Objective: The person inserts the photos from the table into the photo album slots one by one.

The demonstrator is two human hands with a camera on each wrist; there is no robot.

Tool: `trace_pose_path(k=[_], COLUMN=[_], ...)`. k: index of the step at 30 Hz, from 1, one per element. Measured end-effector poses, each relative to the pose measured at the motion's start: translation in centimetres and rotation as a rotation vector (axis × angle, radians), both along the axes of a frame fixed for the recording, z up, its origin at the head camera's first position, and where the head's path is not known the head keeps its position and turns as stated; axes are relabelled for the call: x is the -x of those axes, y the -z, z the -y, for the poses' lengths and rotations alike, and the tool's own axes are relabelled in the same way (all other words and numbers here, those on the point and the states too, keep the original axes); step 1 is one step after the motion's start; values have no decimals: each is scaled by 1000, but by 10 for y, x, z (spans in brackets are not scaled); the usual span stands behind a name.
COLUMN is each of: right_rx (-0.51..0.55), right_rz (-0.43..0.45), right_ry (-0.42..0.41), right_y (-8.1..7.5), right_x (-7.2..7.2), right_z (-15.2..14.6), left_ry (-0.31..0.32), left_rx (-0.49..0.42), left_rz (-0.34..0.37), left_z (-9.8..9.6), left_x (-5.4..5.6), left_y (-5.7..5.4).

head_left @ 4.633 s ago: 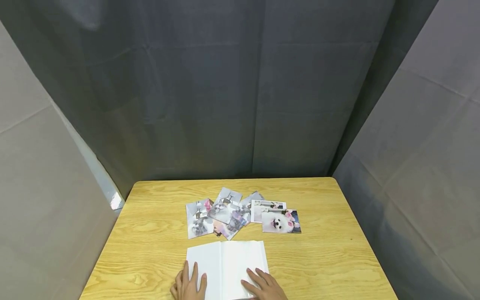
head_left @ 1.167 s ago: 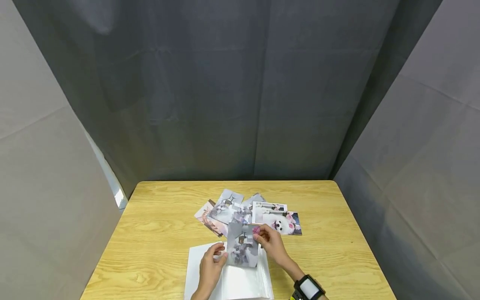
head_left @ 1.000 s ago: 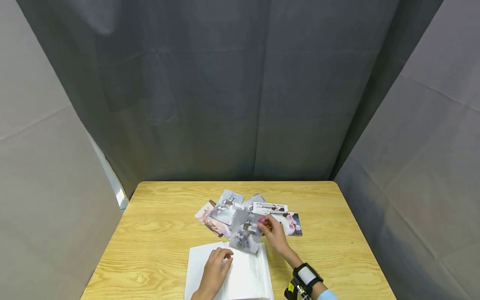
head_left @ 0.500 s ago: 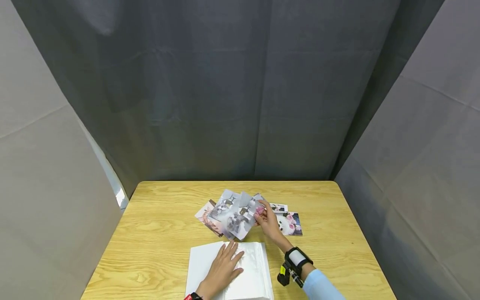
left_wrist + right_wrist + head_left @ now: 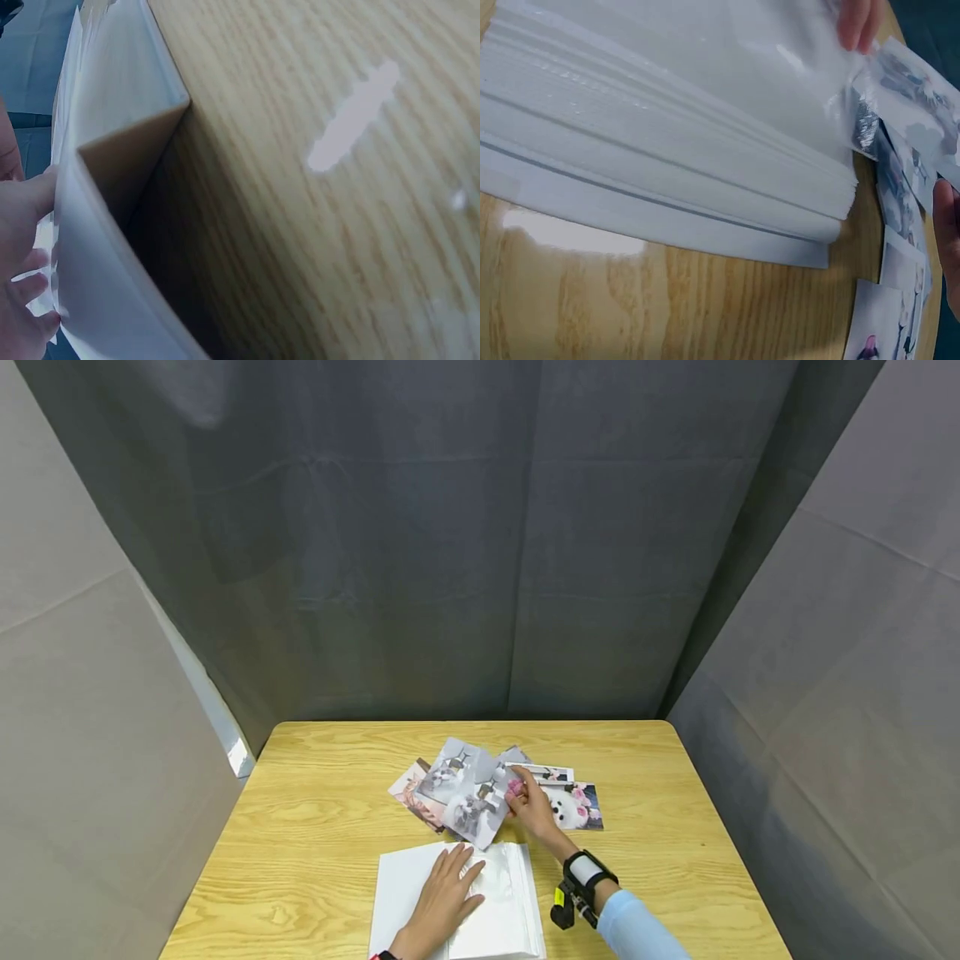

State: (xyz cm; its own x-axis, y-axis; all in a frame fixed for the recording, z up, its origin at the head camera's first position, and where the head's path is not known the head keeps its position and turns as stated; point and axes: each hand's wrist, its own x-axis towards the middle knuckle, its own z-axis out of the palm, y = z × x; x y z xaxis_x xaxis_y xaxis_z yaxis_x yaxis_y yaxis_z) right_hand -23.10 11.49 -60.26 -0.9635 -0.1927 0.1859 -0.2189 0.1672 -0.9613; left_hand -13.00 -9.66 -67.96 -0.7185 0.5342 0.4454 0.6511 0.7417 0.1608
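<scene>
An open white photo album (image 5: 495,902) with clear sleeve pages lies near the table's front. My left hand (image 5: 441,897) rests on it close to the middle fold, fingers stretched toward the album's far edge. In the right wrist view, fingertips (image 5: 855,26) touch the clear plastic near the sleeve's edge. My right hand (image 5: 531,806) pinches the right edge of a photo (image 5: 476,810) of grey-and-white kittens with a pink patch. This photo is tilted, overlapping the other photos just beyond the album; its lower corner is right by the album's far edge.
Several loose photos overlap beyond the album, among them a pink-toned one (image 5: 411,793) at the left and a white dog with pink flowers (image 5: 577,807) at the right. The wooden table (image 5: 675,877) has grey curtains (image 5: 405,568) around it.
My right hand took the kitten photo from the pile's left, held it over the album, then moved it back toward the pile. My left hand shifted from the album's left side toward its middle.
</scene>
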Motion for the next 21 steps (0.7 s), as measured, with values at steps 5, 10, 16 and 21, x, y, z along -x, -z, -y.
trace_pose_path(k=[5, 10, 16, 21], right_rx=[-33, -115, -302, -249], right_rz=[-22, -84, -163, -84], right_ry=[12, 64, 72, 55], right_y=[6, 33, 44, 47], right_x=[-1, 14, 26, 26], right_z=[-2, -9, -11, -7], left_ry=[-14, -10, 12, 20], left_rx=[1, 10, -12, -43], left_rz=[23, 19, -36, -42], left_z=[0, 0, 1, 2], left_x=[-1, -2, -3, -2], left_y=[1, 2, 6, 11])
